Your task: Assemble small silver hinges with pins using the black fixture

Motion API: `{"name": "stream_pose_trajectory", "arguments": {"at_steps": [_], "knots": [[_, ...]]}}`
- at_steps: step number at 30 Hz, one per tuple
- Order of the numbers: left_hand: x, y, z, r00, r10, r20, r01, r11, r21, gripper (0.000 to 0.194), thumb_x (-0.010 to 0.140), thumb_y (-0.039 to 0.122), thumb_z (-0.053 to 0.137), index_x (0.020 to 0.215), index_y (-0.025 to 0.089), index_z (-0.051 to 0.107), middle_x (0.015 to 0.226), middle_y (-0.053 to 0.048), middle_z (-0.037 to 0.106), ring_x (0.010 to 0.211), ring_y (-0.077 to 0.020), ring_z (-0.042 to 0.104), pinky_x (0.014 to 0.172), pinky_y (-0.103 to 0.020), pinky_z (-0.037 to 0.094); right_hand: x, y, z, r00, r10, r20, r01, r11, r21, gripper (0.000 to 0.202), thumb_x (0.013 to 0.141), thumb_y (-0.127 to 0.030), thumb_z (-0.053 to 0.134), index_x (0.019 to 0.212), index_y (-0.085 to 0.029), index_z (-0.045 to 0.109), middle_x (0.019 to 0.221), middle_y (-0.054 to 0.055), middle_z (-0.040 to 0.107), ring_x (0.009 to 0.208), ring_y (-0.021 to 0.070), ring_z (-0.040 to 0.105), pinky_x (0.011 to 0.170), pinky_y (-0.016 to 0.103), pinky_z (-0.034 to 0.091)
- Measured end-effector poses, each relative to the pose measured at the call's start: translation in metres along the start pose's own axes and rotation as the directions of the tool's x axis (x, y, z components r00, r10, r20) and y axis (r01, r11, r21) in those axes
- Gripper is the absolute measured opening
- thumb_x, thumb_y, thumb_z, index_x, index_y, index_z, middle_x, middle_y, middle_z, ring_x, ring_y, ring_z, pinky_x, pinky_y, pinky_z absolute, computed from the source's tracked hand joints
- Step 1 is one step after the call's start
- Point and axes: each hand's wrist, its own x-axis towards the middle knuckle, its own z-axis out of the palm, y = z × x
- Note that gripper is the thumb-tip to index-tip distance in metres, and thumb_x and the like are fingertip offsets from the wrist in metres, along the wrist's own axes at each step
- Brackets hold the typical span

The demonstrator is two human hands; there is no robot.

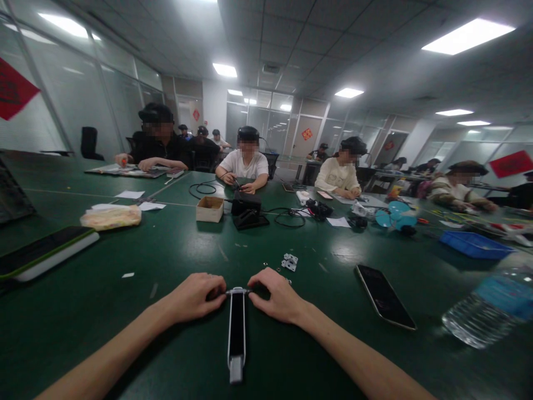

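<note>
A long narrow frame [237,328] with pale edges and a dark middle lies on the green table, its light block-like end towards me. At its far end a thin metal rod sticks out to both sides. My left hand [200,296] pinches the rod's left end between thumb and fingers. On the right, the other end of the rod is pinched by my right hand [277,294]. Just beyond my right hand lies a small metal bracket [289,262], with tiny ring-like parts beside it.
A phone [385,297] and a water bottle [487,305] lie to the right, with a blue tray [476,245] behind. Further off stand a small box [210,209] and a black device [246,208] with cables. A green-edged case [45,250] is at left. Several people sit across the table.
</note>
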Motion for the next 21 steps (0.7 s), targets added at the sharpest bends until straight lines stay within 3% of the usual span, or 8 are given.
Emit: {"name": "stream_pose_trajectory", "arguments": {"at_steps": [11, 21], "knots": [[0.000, 0.003, -0.004, 0.999, -0.008, 0.033, 0.008, 1.000, 0.013, 0.020, 0.090, 0.032, 0.045, 0.092, 0.020, 0.061, 0.075, -0.001, 0.063, 0.069, -0.0165, 0.058, 0.065, -0.026, 0.040, -0.001, 0.033, -0.023, 0.987, 0.018, -0.159, -0.033, 0.995, -0.091, 0.011, 0.089, -0.016, 0.053, 0.095, -0.016, 0.063, 0.096, 0.008, 0.067, 0.091, 0.0192, 0.060, 0.084, 0.037, 0.047], [0.000, -0.001, 0.001, 1.000, 0.003, 0.009, -0.003, 1.000, 0.011, 0.019, 0.091, 0.031, 0.045, 0.092, 0.020, 0.061, 0.075, -0.001, 0.063, 0.069, -0.0170, 0.059, 0.064, -0.026, 0.040, 0.000, 0.005, 0.001, 0.998, -0.045, 0.037, 0.047, 0.997, -0.067, 0.008, 0.085, -0.020, 0.062, 0.092, -0.017, 0.065, 0.089, 0.005, 0.066, 0.085, 0.0169, 0.058, 0.079, 0.031, 0.047]]}}
